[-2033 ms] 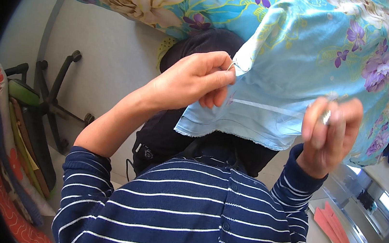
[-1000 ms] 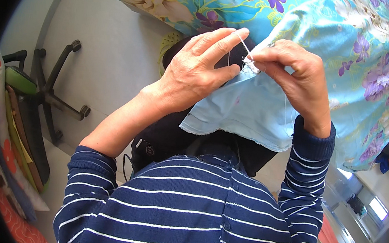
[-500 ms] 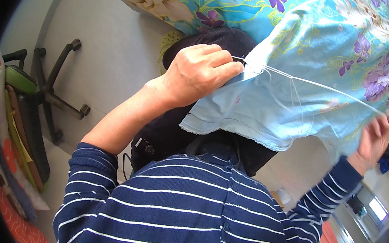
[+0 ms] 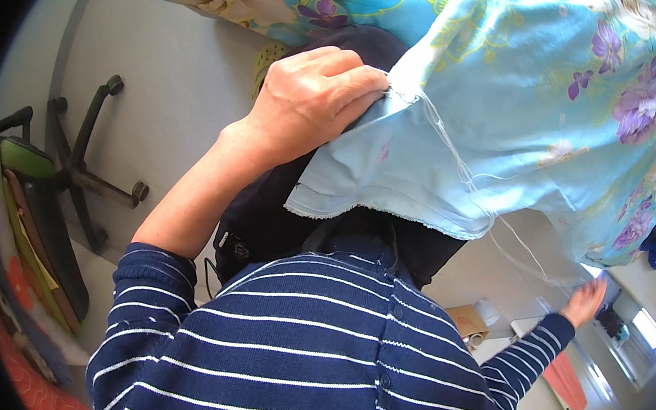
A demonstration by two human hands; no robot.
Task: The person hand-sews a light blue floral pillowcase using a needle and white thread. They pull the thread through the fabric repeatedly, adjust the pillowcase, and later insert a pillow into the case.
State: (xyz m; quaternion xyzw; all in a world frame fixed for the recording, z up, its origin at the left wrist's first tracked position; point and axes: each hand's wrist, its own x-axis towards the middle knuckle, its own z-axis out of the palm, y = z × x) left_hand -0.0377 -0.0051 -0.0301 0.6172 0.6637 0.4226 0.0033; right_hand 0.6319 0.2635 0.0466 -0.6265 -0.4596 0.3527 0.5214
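Left hand (image 4: 304, 100), fingers closed, pinches floral cloth (image 4: 512, 105), upper centre; white thread (image 4: 471, 183) trails rightward; right hand (image 4: 584, 304) blurred, grip unclear.

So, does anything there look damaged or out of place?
Yes, the lower edge of the floral blue cloth looks frayed: it is ragged and fuzzy rather than neatly finished. White thread also trails across the cloth in loose, uneven strands toward the right hand. Nothing looks spilled.

Probably a home, large flowered cloth (image 4: 508, 137), wheeled chair base (image 4: 72, 171), patterned textiles (image 4: 21, 290)
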